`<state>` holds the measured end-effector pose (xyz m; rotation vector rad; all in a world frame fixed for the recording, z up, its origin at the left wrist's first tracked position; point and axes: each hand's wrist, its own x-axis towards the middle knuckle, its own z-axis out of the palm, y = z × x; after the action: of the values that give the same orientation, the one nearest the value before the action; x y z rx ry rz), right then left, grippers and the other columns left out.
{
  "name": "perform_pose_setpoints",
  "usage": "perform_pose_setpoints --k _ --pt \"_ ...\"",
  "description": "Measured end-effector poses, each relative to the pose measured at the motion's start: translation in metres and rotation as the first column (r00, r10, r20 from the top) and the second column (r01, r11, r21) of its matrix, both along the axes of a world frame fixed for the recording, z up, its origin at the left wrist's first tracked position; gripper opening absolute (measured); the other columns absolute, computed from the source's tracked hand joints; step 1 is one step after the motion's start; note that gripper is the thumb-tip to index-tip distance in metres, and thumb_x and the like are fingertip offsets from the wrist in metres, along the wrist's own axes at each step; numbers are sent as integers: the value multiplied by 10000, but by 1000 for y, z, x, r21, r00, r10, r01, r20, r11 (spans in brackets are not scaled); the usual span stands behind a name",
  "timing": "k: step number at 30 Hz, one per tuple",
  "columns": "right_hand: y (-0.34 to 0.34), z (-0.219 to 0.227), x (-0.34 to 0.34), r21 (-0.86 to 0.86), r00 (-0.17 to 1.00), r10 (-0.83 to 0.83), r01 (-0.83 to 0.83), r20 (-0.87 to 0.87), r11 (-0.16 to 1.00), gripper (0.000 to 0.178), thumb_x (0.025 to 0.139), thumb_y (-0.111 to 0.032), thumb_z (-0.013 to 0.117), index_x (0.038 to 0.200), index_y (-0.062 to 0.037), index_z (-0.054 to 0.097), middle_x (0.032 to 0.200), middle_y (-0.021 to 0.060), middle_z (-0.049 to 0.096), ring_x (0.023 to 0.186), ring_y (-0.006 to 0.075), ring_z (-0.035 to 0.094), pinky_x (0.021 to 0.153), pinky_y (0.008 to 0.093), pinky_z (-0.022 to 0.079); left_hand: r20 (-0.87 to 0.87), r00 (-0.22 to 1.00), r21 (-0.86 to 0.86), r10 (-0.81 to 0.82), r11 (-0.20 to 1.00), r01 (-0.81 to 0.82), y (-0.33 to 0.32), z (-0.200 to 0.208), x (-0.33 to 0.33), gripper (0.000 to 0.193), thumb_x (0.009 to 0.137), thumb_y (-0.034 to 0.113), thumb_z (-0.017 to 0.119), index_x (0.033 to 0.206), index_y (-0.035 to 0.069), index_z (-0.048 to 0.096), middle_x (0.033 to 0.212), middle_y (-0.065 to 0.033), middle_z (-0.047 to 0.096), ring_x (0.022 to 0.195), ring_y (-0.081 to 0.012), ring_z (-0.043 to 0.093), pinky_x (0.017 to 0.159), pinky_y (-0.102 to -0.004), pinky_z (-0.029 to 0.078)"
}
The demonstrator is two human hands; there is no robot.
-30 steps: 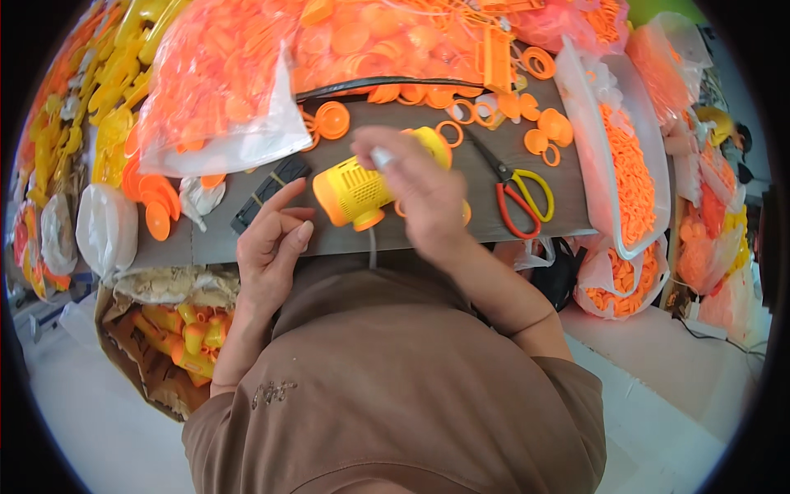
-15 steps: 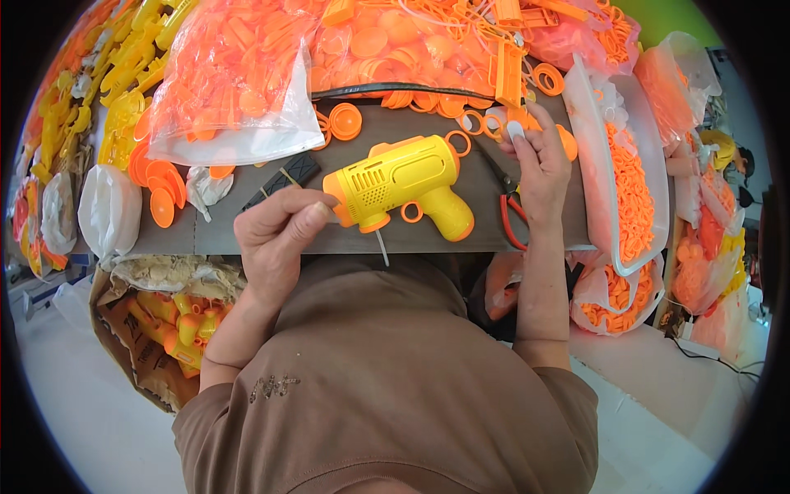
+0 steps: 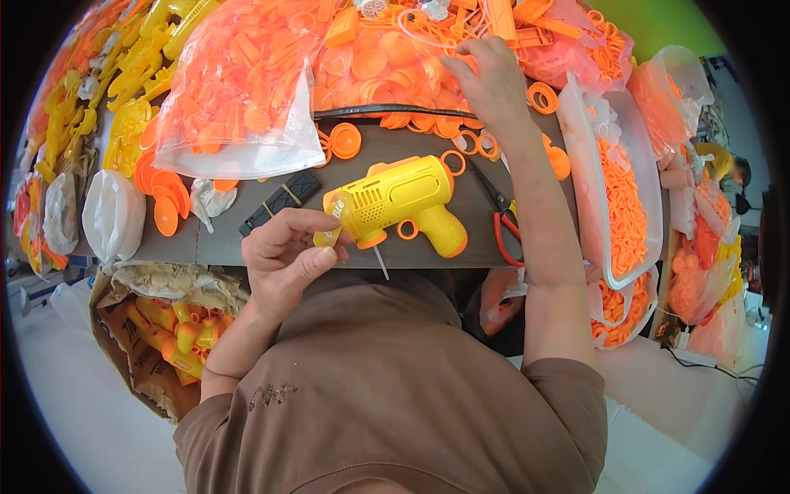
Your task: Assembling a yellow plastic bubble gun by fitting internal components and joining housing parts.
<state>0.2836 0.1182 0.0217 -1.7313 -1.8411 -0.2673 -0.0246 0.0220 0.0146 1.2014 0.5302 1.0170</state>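
A yellow toy gun [image 3: 403, 202] with orange trim lies at the table's front edge, its muzzle end toward my left hand. My left hand [image 3: 288, 255] is closed, pinching a small flat yellow piece [image 3: 327, 235] with white lettering between thumb and fingers, right at the muzzle end. A thin pale rod [image 3: 381, 263] sticks out below the gun. Farther off, my right hand [image 3: 494, 86] reaches over the heap of orange plastic parts [image 3: 387, 66], its fingers apart. I see nothing held in it.
Pliers with red handles [image 3: 504, 235] lie beside my right forearm. A black block [image 3: 284, 202] rests left of the gun. To the right stands a white bin [image 3: 572, 144] of small orange parts. A cardboard box [image 3: 123, 337] with yellow toys sits below left.
My right hand has moved up and away onto the orange heap; the white disc it held no longer shows. The lettered yellow piece now shows in my left hand.
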Motion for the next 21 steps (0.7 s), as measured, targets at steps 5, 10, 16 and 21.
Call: perform_pose_setpoints --k 5,10,16,21 --pt "31 -17 4 -109 996 -81 85 39 990 279 833 -290 614 884 -16 637 927 140 568 887 301 573 776 392 448 -133 986 36 102 995 -98 -1 -2 -6 192 854 -17 615 1039 -61 585 897 -126 660 757 -112 612 682 -227 498" --pt "27 -5 18 -199 983 -62 26 -175 980 288 830 -282 604 856 3 635 934 138 562 871 282 573 788 372 447 -185 952 273 245 943 -190 10 -5 -6 152 864 -52 571 1002 -41 634 865 -91 650 729 -118 586 645 -233 477" --pt "24 -9 19 -228 987 7 -44 -160 973 269 809 -281 624 865 -18 627 915 101 531 860 239 551 794 352 431 -288 878 580 382 799 -158 13 -4 11 202 842 -61 583 1033 -25 640 878 -123 631 680 -146 574 609 -240 461" --pt "11 -5 19 -229 973 76 -127 -220 965 233 786 -259 654 840 -42 589 917 77 477 863 214 506 794 340 411 -311 848 610 429 775 -169 12 -7 9 267 807 -55 619 1071 -29 631 929 -129 622 744 -176 583 646 -251 467"
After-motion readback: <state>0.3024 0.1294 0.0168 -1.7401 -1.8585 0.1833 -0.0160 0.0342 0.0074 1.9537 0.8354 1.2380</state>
